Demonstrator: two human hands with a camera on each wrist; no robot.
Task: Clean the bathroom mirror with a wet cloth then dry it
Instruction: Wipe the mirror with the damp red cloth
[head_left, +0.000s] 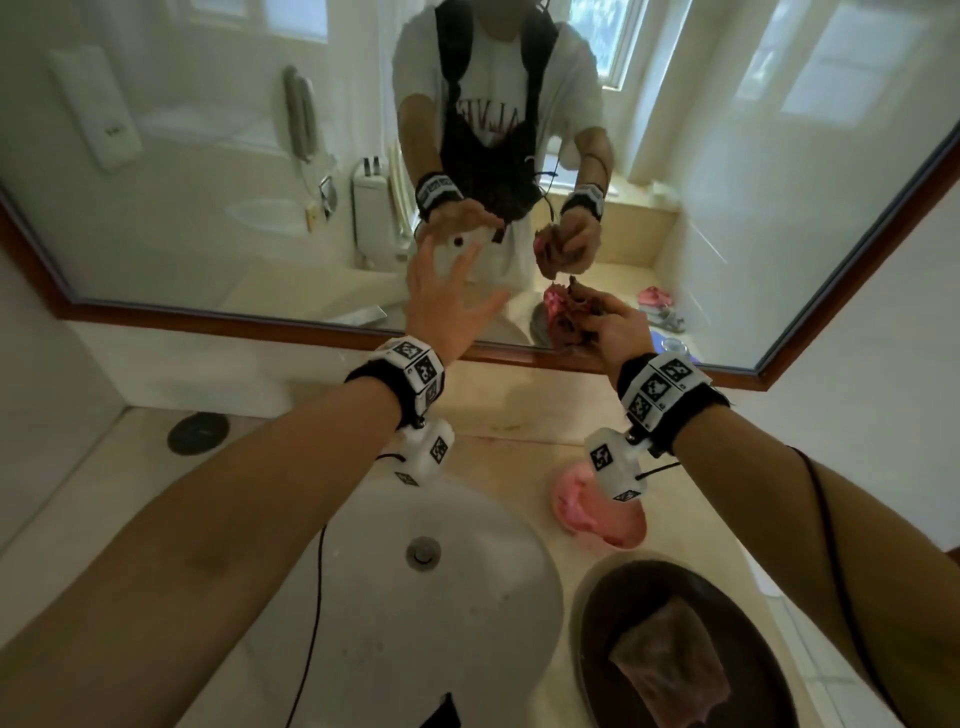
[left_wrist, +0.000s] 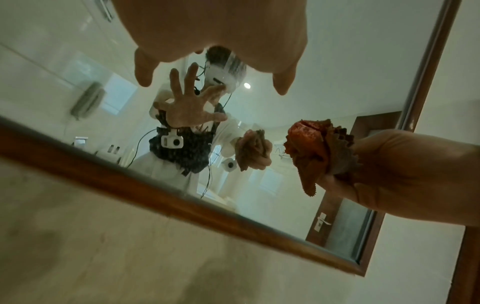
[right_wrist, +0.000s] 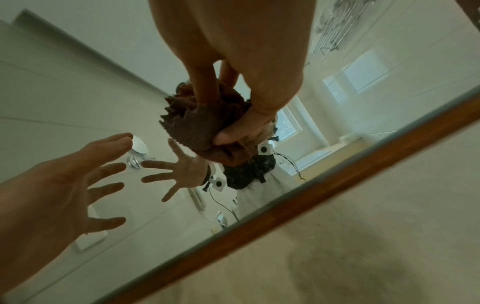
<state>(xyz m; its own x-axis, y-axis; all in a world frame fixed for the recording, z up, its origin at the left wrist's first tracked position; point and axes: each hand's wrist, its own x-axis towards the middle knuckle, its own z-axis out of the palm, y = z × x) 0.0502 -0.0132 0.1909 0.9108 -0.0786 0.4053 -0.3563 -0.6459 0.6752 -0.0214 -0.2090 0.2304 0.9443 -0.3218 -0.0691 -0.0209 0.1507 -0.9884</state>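
Hands: right hand (head_left: 613, 325) around cloth (head_left: 566, 312)

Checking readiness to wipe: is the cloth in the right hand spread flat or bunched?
Bunched: the right hand grips the brown cloth in a crumpled wad.

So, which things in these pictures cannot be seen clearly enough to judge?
- Whether the brown cloth is wet: no view shows it.
- Whether the cloth touches the mirror: head view, right hand covers the contact.
- Whether the left hand fingers touch the glass: unclear in every view.
- Second cloth in the dark basin: cut off by the bottom edge of the head view.
- Pink object: partly hidden by the right wrist camera.
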